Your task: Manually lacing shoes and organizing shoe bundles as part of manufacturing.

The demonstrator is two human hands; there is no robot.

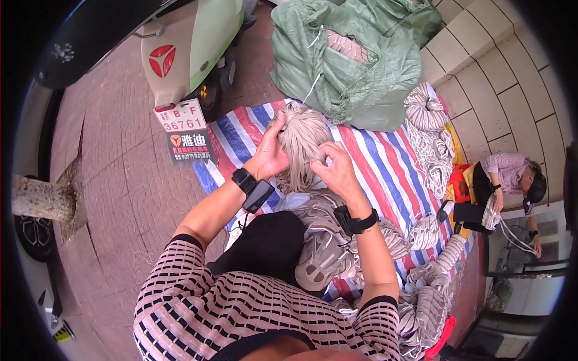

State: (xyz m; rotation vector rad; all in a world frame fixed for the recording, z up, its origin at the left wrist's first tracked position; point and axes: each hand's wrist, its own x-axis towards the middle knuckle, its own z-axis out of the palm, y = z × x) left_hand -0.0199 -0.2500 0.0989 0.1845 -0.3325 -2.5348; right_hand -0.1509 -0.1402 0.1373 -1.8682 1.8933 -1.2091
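Observation:
A thick bundle of beige-grey laces (301, 135) stands in front of me over the striped sheet, its strands gathered at the top and hanging down. My left hand (271, 153) cups its left side, fingers up along the strands and the thumb across the front. At its right side my right hand (336, 171) is closed, fingertips pinched against the strands; what exactly lies between them is too small to tell. Just below the bundle and between my forearms lies a heap of similar grey-beige laces (307, 207). A grey sneaker (316, 262) shows beside my dark-clad knee (259, 246).
A red, white and blue striped sheet (376, 159) covers the paving. Beyond it sits a large green woven sack (385, 78). Coiled laces (433, 156) and wrapped bundles (430, 307) line the right. A parked scooter (180, 54) stands far left; another person (506, 174) handles laces at right.

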